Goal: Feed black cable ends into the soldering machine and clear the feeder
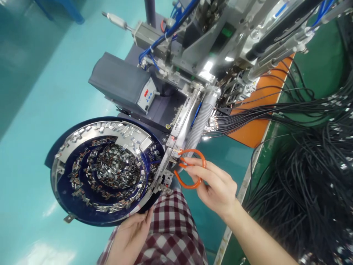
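Observation:
My right hand is closed around the handles of orange-handled scissors, whose other end meets the metal feed track. A round dark blue bowl holds many small metal parts. Against the bowl's lower rim rests my left hand, its fingertips partly hidden beneath the edge; whether it grips anything is not visible.
A grey control box with a red display stands behind the bowl. Machinery with blue tubes fills the top. Beside the track runs a ribbed hose. Black cables lie heaped at right, some crossing an orange board.

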### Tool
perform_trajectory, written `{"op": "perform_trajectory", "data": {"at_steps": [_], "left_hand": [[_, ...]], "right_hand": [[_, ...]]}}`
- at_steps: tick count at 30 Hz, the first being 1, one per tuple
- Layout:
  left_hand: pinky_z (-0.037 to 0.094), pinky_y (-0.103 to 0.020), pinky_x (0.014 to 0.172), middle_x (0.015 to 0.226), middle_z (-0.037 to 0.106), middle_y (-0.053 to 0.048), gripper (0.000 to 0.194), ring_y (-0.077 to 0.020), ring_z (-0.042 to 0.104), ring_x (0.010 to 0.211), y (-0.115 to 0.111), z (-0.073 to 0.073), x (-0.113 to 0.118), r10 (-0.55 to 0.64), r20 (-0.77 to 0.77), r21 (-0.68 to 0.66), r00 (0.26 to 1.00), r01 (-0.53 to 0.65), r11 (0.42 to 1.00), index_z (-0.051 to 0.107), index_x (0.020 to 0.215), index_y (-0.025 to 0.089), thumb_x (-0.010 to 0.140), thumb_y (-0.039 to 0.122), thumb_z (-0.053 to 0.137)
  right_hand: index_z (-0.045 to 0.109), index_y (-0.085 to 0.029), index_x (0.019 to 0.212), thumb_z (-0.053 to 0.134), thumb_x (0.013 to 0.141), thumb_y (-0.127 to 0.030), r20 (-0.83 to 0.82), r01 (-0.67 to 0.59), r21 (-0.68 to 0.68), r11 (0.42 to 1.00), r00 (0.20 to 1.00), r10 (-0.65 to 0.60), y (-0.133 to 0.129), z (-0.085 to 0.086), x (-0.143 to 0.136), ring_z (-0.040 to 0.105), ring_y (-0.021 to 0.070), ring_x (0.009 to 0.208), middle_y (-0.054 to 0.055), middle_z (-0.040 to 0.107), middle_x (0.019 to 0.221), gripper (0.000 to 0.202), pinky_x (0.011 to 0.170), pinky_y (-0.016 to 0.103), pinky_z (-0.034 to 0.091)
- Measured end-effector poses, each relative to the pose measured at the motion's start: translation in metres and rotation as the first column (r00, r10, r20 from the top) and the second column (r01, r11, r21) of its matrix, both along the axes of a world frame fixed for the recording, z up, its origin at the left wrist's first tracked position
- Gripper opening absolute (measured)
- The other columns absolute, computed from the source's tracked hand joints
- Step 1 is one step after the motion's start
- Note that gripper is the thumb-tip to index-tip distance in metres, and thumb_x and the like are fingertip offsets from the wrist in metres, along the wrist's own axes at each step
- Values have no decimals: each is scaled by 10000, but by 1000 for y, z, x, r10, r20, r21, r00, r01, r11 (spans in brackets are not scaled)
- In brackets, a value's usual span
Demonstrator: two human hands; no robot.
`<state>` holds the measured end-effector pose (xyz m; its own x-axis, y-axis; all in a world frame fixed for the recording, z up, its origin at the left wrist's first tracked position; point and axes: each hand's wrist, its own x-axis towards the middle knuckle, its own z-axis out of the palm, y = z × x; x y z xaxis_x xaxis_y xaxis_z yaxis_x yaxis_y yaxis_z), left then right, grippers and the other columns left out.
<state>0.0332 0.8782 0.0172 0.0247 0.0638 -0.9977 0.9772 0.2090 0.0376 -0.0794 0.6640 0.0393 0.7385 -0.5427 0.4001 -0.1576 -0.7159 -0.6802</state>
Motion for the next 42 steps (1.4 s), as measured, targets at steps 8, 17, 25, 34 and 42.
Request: {"op": "perform_trajectory", "data": {"at_steps": [8,17,25,34,42], "left_hand": [[515,-488,954,1291,591,-206,759,-332,537,1199,-1,3,-1,9,8,2,1000,-9,1000,356,1438,124,741,-175,328],[518,-497,943,1320,554,-243,756,-351,529,1197,-2,3,0,25,9,-24,1000,-25,999,320,1451,97,745,-172,336],[524,-449,944,1340,522,-272,755,-338,525,1207,-1,2,-1,35,-3,-19,999,-35,999,261,1465,54,748,-170,338],[542,-416,935,1408,465,-243,797,-334,498,1233,1,-1,-1,74,-33,-39,997,-75,996,252,1481,133,746,-166,331],[556,-407,923,1340,539,-238,766,-332,526,1209,12,-7,-3,82,-53,-94,995,-87,992,275,1468,95,748,-155,349]], "right_hand": [[649,-153,1022,569,807,23,-33,-12,-45,999,999,10,3,-2,4,701,202,992,133,721,1083,289,858,296,613],[635,-216,1052,543,813,20,-29,60,-9,998,998,-60,2,2,5,711,192,959,74,734,1057,348,794,302,636],[636,-197,1040,566,809,22,-53,15,10,1000,999,-14,6,3,5,711,185,947,83,728,1066,326,810,284,628],[629,-203,1047,544,800,45,-47,5,28,1000,999,-4,11,3,4,706,191,966,92,728,1066,359,807,305,632],[634,-209,1060,534,793,45,-44,27,15,1000,999,-26,14,2,2,707,200,972,91,728,1076,382,808,313,630]]}}
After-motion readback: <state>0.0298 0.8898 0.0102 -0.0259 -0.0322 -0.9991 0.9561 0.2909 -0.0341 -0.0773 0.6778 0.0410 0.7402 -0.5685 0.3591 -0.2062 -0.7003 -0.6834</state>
